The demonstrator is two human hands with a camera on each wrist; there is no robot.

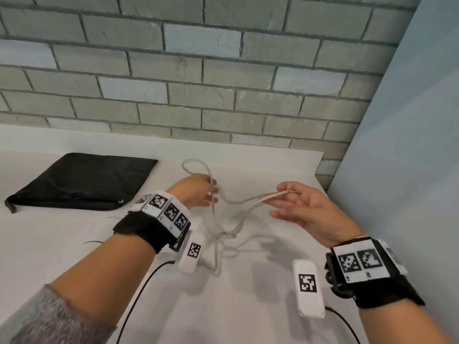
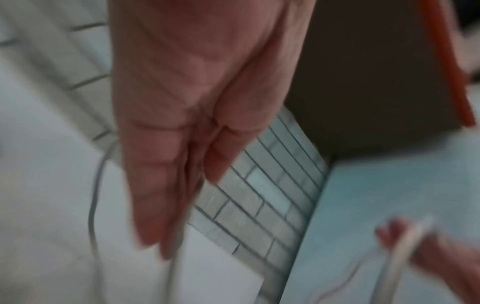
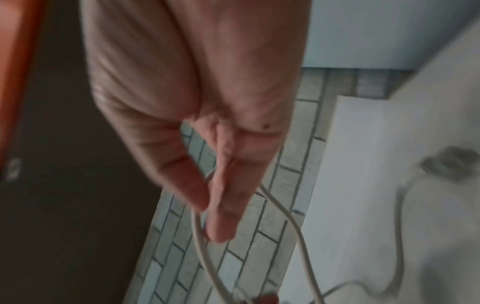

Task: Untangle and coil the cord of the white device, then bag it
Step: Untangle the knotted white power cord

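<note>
A thin white cord (image 1: 227, 235) hangs between my two hands, above the white table (image 1: 260, 165), and its strands meet in a knot low in the middle. My left hand (image 1: 212, 194) holds one strand, with a loop rising behind it. In the left wrist view the cord (image 2: 176, 267) runs out between the fingers of that hand (image 2: 182, 185). My right hand (image 1: 285, 194) pinches a doubled bend of cord between thumb and forefinger, the other fingers spread. The right wrist view shows that hand (image 3: 215, 195) with the cord (image 3: 285, 216) dropping from it. I cannot make out the white device.
A flat black zip bag (image 1: 79, 182) lies on the table at the left. A grey brick wall (image 1: 223, 83) runs along the back and a pale blue wall (image 1: 409, 170) stands at the right. White marker blocks (image 1: 308, 289) hang from both wrists.
</note>
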